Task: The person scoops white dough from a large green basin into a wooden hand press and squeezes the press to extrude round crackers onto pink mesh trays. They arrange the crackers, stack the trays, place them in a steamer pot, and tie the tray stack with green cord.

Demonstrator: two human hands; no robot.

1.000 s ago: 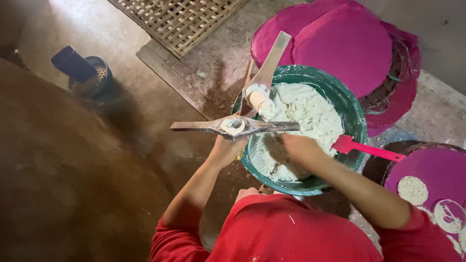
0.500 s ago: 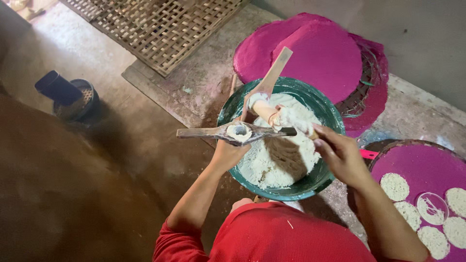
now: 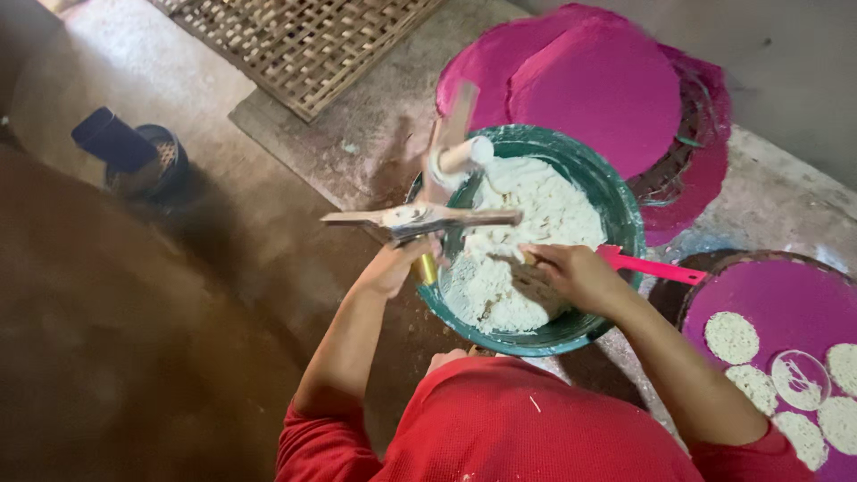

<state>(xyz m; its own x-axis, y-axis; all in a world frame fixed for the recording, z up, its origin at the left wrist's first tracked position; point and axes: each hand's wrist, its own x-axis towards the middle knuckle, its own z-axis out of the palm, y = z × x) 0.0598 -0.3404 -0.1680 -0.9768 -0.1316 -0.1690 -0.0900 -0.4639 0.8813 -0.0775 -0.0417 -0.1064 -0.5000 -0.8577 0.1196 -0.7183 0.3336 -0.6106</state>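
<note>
Rough concrete floor (image 3: 295,161) all around, pretty dusty, with a woven bamboo mat (image 3: 303,40) lying at the top and a small dark can-shaped thing (image 3: 134,156) off to the left.

Smack in the middle sits a green bowl (image 3: 616,192) packed with white crumbly dough (image 3: 536,232). The person in the red shirt (image 3: 527,428) is leaning right over it.

Left hand (image 3: 393,268) is wrapped around a metal press tool (image 3: 420,216), grip closed on the part under its flat crossbar, holding it just over the left rim of the bowl. There's a wooden handle (image 3: 451,134) sticking up from it and dough smeared on top.

Right hand (image 3: 576,277) is down inside the bowl, touching the dough on the right side. Fingers look curled in, but I can't tell whether they're actually pinching any dough or just resting on it. A red scraper handle (image 3: 652,266) pokes out over the rim right next to that hand.

Behind the bowl are 2 stacked round trays covered in magenta cloth (image 3: 589,89). Another magenta-covered tray (image 3: 786,303) sits at the lower right, with several flat round white dough discs (image 3: 732,337) laid out on it.
</note>
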